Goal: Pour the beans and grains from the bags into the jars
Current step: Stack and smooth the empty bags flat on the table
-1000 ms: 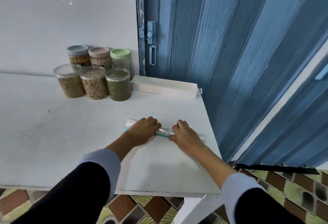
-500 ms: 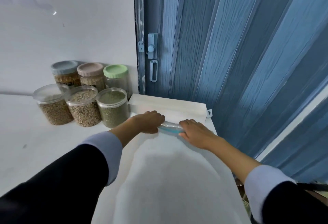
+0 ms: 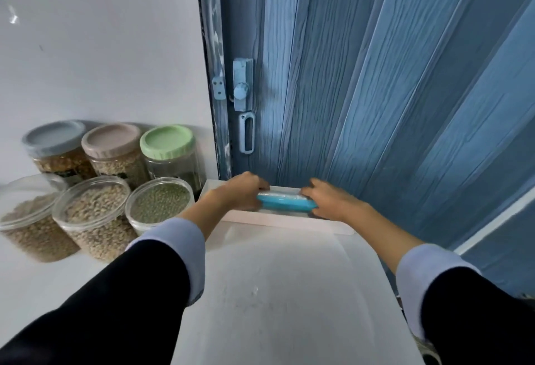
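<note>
I hold a rolled-up clear plastic bundle with a blue core by its two ends, over a long white box at the back of the table. My left hand grips the left end and my right hand grips the right end. Three open jars stand at the left: one of tan grains, one of pale beans, one of green beans. Behind them stand three lidded jars with a grey lid, a pink lid and a green lid.
The white table reaches the white wall at the back. A blue folding door with a latch stands right behind the box. The table's right edge drops off beside the door.
Both hands have carried the rolled bundle from the middle of the table back to the white box by the door. My head has moved closer to the jars.
</note>
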A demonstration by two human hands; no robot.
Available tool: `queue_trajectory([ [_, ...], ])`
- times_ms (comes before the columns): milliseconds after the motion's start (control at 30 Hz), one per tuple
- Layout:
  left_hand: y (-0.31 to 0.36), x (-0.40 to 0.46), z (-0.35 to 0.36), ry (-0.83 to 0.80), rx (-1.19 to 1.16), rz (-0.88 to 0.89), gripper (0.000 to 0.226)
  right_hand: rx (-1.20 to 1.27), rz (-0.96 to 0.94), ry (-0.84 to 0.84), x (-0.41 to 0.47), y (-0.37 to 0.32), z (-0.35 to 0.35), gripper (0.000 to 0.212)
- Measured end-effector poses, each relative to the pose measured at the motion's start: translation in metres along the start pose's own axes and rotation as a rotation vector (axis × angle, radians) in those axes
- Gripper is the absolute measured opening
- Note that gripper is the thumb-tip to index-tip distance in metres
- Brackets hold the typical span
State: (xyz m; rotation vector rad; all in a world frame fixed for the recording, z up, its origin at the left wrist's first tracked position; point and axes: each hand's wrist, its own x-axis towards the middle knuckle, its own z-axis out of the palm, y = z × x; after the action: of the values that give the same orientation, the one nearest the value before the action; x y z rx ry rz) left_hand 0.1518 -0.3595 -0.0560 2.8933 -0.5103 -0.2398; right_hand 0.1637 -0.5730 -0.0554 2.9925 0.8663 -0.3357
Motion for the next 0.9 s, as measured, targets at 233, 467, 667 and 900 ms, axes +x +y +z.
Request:
queue_trajectory([
  [233,-0.006,0.002,0.022,-0.079,-0.136,-0.040,0.027,-0.014,0.013,0.031,0.016,0.006,0.010,0.033],
  [467,-0.012,0.000,0.023,0.000,-0.062,-0.078,0.025,0.017,-0.002,0.050,0.016,0.007,0.009,0.024],
  [667,-0.014,-0.006,0.020,0.002,-0.038,-0.095,0.024,0.013,-0.012,0.056,0.016,0.002,0.009,0.023],
  [900,-0.015,-0.015,0.018,0.049,-0.017,-0.081,0.043,-0.022,-0.024,0.108,0.012,0.001,0.007,0.036],
])
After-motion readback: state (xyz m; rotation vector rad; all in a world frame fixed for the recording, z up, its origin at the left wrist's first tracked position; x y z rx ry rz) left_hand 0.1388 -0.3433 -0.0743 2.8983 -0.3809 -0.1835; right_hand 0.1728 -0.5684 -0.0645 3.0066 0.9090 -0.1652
